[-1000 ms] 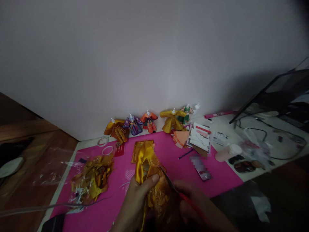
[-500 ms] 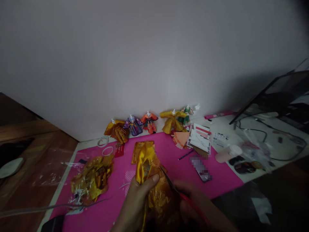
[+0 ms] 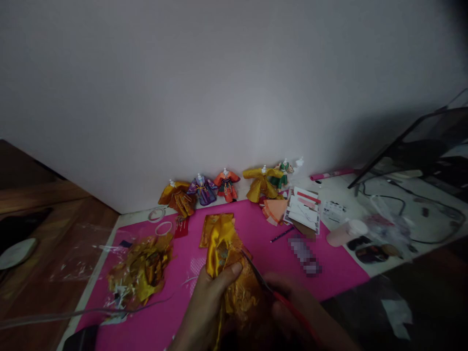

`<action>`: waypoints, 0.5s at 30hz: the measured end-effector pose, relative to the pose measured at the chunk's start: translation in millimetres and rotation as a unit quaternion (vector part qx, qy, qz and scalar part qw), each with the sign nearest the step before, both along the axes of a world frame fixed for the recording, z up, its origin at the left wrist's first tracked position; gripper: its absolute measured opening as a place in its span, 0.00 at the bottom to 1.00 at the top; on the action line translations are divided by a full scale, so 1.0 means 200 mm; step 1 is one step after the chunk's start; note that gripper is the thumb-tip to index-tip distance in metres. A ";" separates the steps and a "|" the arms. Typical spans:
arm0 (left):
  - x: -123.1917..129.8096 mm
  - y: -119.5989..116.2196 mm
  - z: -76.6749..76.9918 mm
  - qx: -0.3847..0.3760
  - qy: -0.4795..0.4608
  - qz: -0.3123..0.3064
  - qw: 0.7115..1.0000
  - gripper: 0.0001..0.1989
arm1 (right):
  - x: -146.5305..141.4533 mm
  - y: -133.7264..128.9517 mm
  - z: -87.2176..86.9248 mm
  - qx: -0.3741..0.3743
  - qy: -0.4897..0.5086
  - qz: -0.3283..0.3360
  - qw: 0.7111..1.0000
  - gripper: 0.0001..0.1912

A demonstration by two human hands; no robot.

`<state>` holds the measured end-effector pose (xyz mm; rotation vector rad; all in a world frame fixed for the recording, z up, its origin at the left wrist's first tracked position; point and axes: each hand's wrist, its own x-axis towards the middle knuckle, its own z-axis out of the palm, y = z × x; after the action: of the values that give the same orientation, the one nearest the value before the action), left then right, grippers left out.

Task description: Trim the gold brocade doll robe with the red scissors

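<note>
My left hand (image 3: 208, 307) pinches a piece of shiny gold fabric (image 3: 223, 243) over the pink mat (image 3: 329, 268), thumb pressed on the cloth. My right hand (image 3: 296, 312) grips scissors (image 3: 263, 282) with a red handle; their dark blades point up-left and meet the gold fabric's right edge. The lower part of the fabric hangs between both hands and is partly hidden by them.
A heap of gold scraps in clear plastic (image 3: 141, 268) lies left on the mat. Several small doll robes (image 3: 219, 187) lean on the wall. Paper cards (image 3: 303, 207), a pen (image 3: 281, 234), a pink cup (image 3: 345, 232), cables (image 3: 402, 200) and a dark laptop (image 3: 420, 141) sit to the right.
Almost nothing differs; both hands and the fabric have shifted only slightly, and the scissors stay at the cloth's right edge.
</note>
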<state>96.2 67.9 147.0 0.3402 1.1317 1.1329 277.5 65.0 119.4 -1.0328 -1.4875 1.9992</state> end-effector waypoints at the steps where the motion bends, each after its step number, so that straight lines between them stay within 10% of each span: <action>1: 0.00 0.00 0.00 0.000 0.004 -0.002 1.000 0.21 | 0.00 0.00 0.01 -0.003 -0.001 -0.002 1.000 0.34; 15: 0.02 0.01 0.07 0.002 -0.008 0.021 1.000 0.21 | 0.06 -0.02 0.08 0.039 0.022 -0.028 0.999 0.29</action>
<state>100.1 70.2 160.8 0.3099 1.1274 1.1735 289.4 61.1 135.0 -0.9828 -1.4838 1.8977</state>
